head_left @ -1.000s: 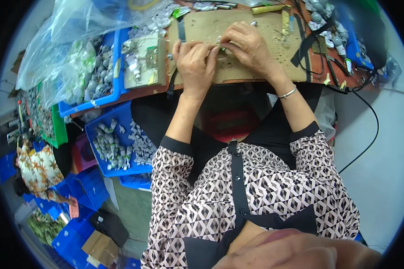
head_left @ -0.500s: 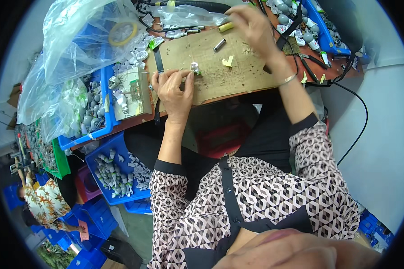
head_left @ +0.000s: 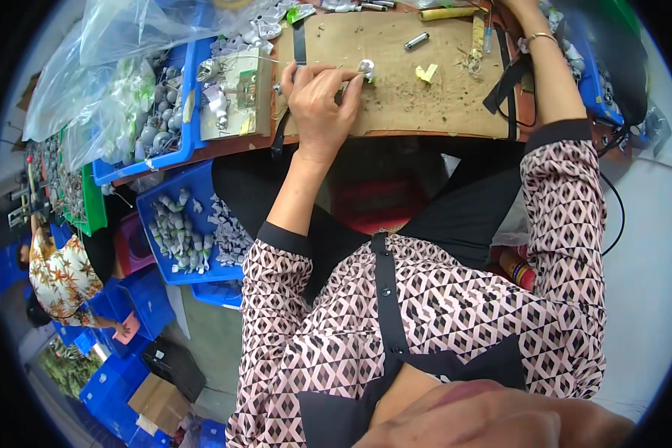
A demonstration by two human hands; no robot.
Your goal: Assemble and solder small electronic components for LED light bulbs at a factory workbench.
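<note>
L hand point(head_left: 319, 104) is at the L part of the brown cardboard point(head_left: 396, 113), which lies on the reddish tabletop point(head_left: 235, 146). Its thumb and forefinger are almost closed, w/ a sm. white-and-clear part point(head_left: 366, 70) pinched at the tips, above the cardboard. R hand point(head_left: 521, 7) is cut by the upper edge, so I cannot tell how open its fingers are or if they have hold of sth. A metal cylinder point(head_left: 417, 42) and a yellow scrap point(head_left: 426, 73) lie apart on the cardboard, R of the part. A blue tray point(head_left: 192, 127) w/ grey bulbs point(head_left: 158, 138) stands on the L.
</note>
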